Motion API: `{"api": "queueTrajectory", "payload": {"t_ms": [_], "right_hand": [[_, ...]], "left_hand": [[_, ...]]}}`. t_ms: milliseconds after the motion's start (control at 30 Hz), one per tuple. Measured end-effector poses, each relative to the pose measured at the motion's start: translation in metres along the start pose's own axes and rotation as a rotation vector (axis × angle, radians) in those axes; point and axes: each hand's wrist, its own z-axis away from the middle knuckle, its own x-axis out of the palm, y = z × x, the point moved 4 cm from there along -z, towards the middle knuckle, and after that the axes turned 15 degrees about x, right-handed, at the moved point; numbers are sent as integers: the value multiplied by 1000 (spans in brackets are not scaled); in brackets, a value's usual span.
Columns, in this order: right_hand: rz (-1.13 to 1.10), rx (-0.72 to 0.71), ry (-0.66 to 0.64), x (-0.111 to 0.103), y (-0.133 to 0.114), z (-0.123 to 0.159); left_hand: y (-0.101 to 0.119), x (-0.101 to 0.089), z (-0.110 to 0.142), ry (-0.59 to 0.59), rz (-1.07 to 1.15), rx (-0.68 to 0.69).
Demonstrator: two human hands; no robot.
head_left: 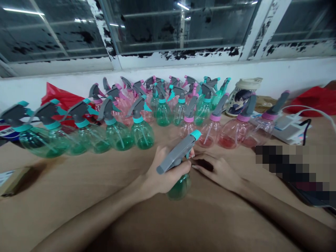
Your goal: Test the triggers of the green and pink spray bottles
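My left hand [161,175] is wrapped round the neck of a green spray bottle [180,185] with a grey trigger head and teal nozzle [181,150], held just above the brown table [78,196]. My right hand [219,169] rests beside it on the right, fingers curled toward the bottle's neck, with something dark under them that I cannot make out. Behind the hands stand rows of green spray bottles [141,129] and pink spray bottles [212,131].
A printed mug [240,98] stands at the back right beside a white device with cables [288,127]. Red plastic bags lie at back left [59,96] and far right [315,98]. A cardboard box [12,180] sits at the left edge. Windows run along the wall.
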Motion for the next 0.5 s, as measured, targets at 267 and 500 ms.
{"api": "queueTrajectory", "payload": {"t_ms": [267, 500], "right_hand": [[8, 26, -46, 2, 5, 3], [17, -2, -37, 2, 4, 2]], "left_hand": [[-14, -2, -1, 54, -145, -65], [-8, 3, 4, 124, -186, -67]]}}
